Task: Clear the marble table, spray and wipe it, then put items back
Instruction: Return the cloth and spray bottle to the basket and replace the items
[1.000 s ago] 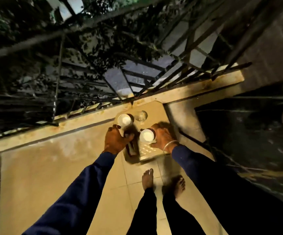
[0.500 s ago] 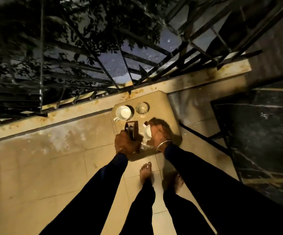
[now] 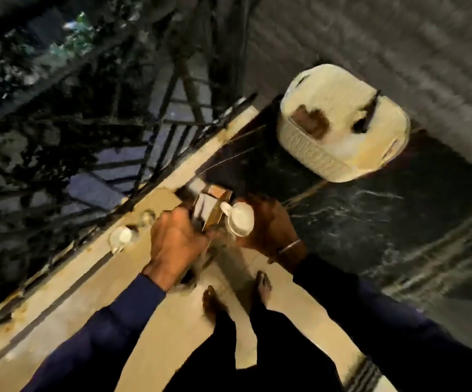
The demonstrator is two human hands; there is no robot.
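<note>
In the head view, your left hand (image 3: 177,244) is clenched around the near edge of a small brown open-topped holder (image 3: 210,206), carrying it level so nothing slides out. Your right hand (image 3: 268,226) grasps a white cup (image 3: 240,219), held just to the right of the holder with its handle turned toward the box. Both loads are in the air between you and the black marble tabletop (image 3: 370,222), which spreads beyond and to the right of your right hand. Judging from the task, you are putting items back, and holding one thing in each hand saves you a trip.

Left of your left hand, a second white cup (image 3: 121,237) and what looks like a clear glass (image 3: 147,216) sit on a low tan surface (image 3: 161,198) by the railing (image 3: 172,123), apparently parked there while the marble was cleaned. Far beyond your right hand, a pale woven basket (image 3: 342,123) stands at the back of the tabletop against the wall.

The frame is badly smeared by motion. You cannot make out what the holder contains, nor the dark shapes inside the basket. Your right fingers are hidden behind the cup, so the exact grip is unclear. Whether the marble is wet or dry cannot be told either.
</note>
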